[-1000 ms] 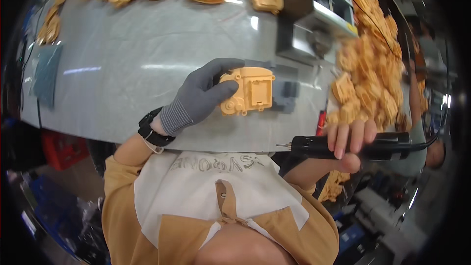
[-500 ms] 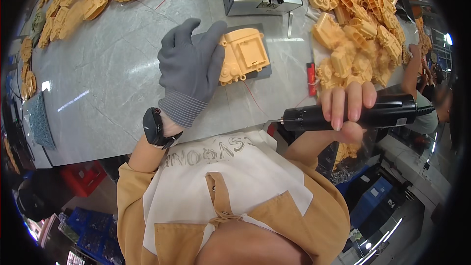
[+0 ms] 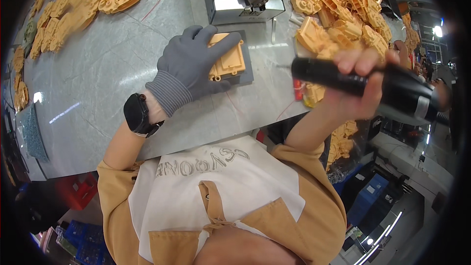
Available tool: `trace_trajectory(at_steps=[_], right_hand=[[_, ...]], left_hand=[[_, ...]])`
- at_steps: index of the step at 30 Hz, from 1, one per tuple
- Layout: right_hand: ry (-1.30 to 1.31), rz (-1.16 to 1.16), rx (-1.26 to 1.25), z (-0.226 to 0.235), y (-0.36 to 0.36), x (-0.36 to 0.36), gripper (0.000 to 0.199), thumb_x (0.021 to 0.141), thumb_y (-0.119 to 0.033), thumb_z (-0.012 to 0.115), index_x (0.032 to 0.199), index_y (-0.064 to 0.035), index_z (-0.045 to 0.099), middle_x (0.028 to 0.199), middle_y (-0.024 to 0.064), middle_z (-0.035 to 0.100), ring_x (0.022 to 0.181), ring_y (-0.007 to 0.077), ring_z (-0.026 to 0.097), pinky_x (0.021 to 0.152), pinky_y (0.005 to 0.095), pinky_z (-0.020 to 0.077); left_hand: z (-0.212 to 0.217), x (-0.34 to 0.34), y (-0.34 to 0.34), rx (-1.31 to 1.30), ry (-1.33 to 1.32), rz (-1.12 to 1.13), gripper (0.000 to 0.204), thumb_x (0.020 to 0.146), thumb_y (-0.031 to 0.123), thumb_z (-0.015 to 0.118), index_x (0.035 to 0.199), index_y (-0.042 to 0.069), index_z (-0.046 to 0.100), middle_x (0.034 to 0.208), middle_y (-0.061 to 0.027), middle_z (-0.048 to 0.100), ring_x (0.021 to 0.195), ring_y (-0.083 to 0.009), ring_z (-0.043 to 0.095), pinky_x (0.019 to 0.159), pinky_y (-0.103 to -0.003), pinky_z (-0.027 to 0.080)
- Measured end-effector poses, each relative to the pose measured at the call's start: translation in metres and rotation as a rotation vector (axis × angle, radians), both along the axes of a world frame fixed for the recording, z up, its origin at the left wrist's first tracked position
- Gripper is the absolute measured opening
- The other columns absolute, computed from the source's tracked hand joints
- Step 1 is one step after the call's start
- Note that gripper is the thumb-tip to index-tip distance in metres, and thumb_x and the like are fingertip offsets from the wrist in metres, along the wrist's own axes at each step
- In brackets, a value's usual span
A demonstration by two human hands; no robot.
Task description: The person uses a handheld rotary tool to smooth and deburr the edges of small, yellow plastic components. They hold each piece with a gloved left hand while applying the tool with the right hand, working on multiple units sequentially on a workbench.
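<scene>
Pointing leftward, the black driver (image 3: 319, 72) gripped in my right hand (image 3: 362, 81) lies right of the orange housing (image 3: 230, 64) my half-curled left hand (image 3: 189, 61) clasps.

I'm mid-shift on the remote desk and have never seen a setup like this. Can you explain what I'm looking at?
There is no robot here, just a person's own two hands. The view comes from a wide fisheye camera on their head, looking down, so straight edges bend near the rim.

The left hand, in a grey glove, clasps an orange plastic housing over a dark flat pad on the grey table. The bare right hand holds a black power tool, probably an electric screwdriver, apart from the housing; its tip is blurred.

Beyond the pad stands a boxy metal device. Similar orange parts are heaped to the right and spread across the far left.
</scene>
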State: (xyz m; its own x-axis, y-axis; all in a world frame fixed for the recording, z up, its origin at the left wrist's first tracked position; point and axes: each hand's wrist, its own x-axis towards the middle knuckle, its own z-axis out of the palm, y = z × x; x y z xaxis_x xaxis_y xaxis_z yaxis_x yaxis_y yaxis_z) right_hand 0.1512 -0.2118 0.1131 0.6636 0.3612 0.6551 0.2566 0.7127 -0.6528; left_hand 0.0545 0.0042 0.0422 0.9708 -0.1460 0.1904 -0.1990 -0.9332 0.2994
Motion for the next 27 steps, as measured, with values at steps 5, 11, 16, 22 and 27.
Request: trace_trajectory(at_steps=[5, 11, 16, 22, 27], right_hand=[[0.065, -0.357, -0.124, 0.013, 0.071, 0.043, 0.032, 0.077, -0.002, 0.054, 0.106, -0.0023, 0.042, 0.059, 0.0055, 0.045, 0.050, 0.0175, 0.047, 0.057, 0.0336, 0.0420], [-0.066, -0.517, -0.147, 0.015, 0.124, 0.036, 0.033, 0.072, 0.004, 0.057, 0.101, 0.0030, 0.044, 0.059, 0.0041, 0.049, 0.043, 0.0119, 0.045, 0.046, 0.0231, 0.0396], [-0.022, -0.578, -0.372, 0.012, 0.134, 0.038, 0.029, 0.068, 0.008, 0.058, 0.093, 0.0014, 0.046, 0.059, 0.0038, 0.051, 0.043, 0.0112, 0.047, 0.043, 0.0217, 0.0389], [-0.022, -0.307, -0.401, 0.007, 0.081, -0.016, 0.035, 0.072, -0.001, 0.050, 0.105, -0.0011, 0.040, 0.057, 0.0069, 0.043, 0.044, 0.0167, 0.043, 0.051, 0.0324, 0.0406], [-0.022, -0.367, -0.455, 0.007, 0.075, -0.056, 0.038, 0.070, 0.000, 0.046, 0.107, -0.0012, 0.040, 0.055, 0.0069, 0.041, 0.042, 0.0164, 0.040, 0.048, 0.0323, 0.0388]], left_hand=[[0.002, -0.016, 0.000, -0.132, -0.090, 0.054, 0.072, 0.059, 0.039, 0.073, 0.121, 0.018, 0.045, 0.113, -0.0137, 0.046, 0.105, -0.0316, 0.047, 0.079, -0.041, 0.047], [-0.025, -0.032, -0.003, -0.302, -0.193, 0.116, 0.075, 0.054, 0.026, 0.078, 0.121, 0.014, 0.045, 0.122, -0.0155, 0.043, 0.101, -0.0327, 0.051, 0.081, -0.037, 0.046], [-0.036, -0.039, -0.003, -0.491, -0.151, 0.144, 0.074, 0.054, 0.021, 0.079, 0.120, 0.013, 0.045, 0.124, -0.0172, 0.042, 0.101, -0.0324, 0.051, 0.080, -0.037, 0.047], [-0.042, -0.041, 0.008, -0.598, -0.187, 0.120, 0.072, 0.057, 0.025, 0.078, 0.120, 0.014, 0.044, 0.122, -0.0160, 0.043, 0.102, -0.0322, 0.051, 0.083, -0.037, 0.045], [-0.046, -0.047, 0.009, -0.399, -0.198, 0.141, 0.071, 0.061, 0.034, 0.075, 0.121, 0.017, 0.043, 0.113, -0.0094, 0.050, 0.106, -0.0275, 0.049, 0.098, -0.051, 0.029]])
